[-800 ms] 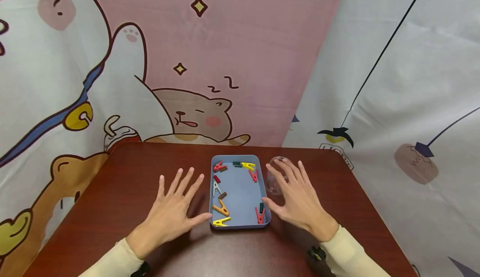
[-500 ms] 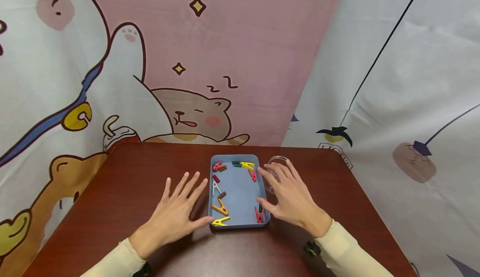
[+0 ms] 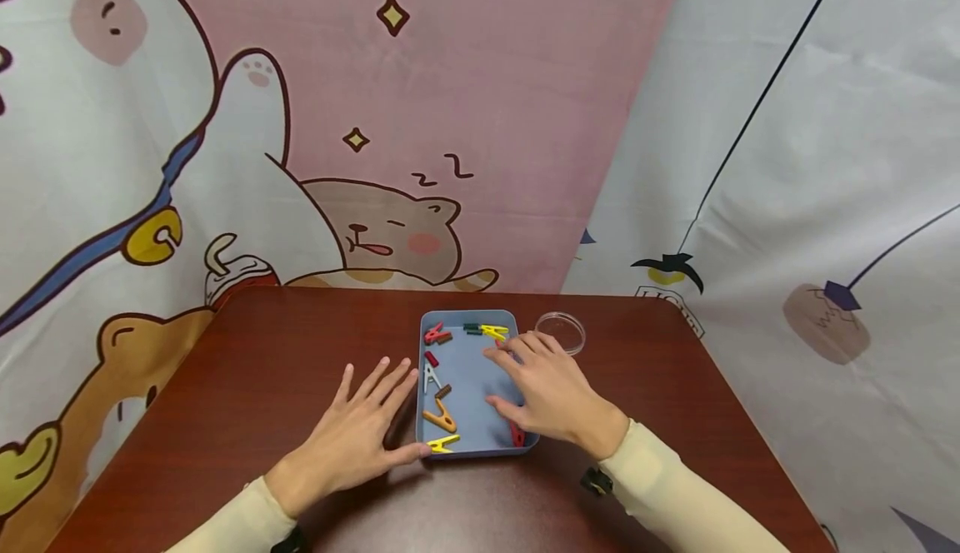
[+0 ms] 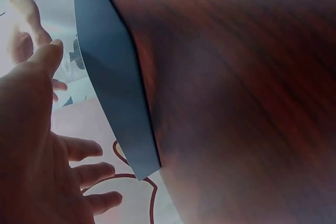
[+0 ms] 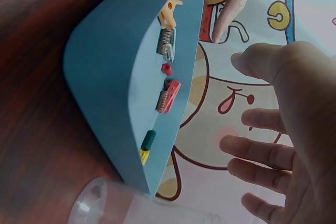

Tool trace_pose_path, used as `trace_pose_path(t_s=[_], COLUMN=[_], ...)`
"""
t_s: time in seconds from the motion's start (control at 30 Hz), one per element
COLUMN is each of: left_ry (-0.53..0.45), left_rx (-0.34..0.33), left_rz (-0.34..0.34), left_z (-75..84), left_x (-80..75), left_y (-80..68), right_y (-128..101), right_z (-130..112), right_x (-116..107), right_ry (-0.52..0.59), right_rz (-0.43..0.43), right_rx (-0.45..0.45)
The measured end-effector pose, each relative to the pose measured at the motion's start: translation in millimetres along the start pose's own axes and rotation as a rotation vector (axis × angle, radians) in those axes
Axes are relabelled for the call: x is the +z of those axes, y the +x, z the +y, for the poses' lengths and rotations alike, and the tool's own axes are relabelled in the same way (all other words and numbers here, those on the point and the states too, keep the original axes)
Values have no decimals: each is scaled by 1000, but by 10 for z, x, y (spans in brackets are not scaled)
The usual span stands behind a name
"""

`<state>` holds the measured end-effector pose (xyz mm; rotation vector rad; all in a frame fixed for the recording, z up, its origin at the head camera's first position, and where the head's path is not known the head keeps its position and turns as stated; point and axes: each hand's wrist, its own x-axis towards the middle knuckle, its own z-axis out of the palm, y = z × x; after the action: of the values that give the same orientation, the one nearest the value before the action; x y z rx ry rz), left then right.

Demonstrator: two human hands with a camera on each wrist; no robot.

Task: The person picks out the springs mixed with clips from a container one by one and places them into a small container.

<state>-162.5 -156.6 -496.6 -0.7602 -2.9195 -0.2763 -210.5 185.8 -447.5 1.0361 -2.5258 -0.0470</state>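
Note:
A blue-grey tray (image 3: pixel 476 374) holds several small spring clips and little cylinders along its sides. My left hand (image 3: pixel 348 445) is beside the tray's left side, fingers spread, its thumb at the front corner near a yellow clip (image 3: pixel 444 444). Over the tray's right side is my right hand (image 3: pixel 558 391), fingers spread and slightly bent, holding nothing. It partly covers a red clip (image 3: pixel 517 435). Along the left side lie an orange clip (image 3: pixel 442 416), a white clip (image 3: pixel 431 378) and a red clip (image 3: pixel 435 333). Another yellow clip (image 3: pixel 493 331) lies at the back beside green cylinders (image 3: pixel 472 328).
A clear plastic container (image 3: pixel 561 332) stands just behind my right hand, to the right of the tray; it also shows in the right wrist view. The dark red-brown table (image 3: pixel 315 328) ends at a printed cloth backdrop (image 3: pixel 510 161).
My right hand has moved left, from in front of the clear container to over the tray's right side. My left hand has shifted slightly right and toward me. The clips stay where they were.

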Motion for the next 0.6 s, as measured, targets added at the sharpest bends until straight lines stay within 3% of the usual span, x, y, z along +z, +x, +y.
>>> trace_pose_path(t_s=[0.23, 0.6], left_ry=[5, 11], left_rx=[14, 33], left_rz=[-37, -37], left_z=[21, 21], left_x=[-5, 16], left_y=[17, 12], right_y=[167, 358], right_z=[-23, -54], right_x=[8, 112], right_ry=[31, 64], right_rz=[-53, -128], right_rx=[-26, -72])
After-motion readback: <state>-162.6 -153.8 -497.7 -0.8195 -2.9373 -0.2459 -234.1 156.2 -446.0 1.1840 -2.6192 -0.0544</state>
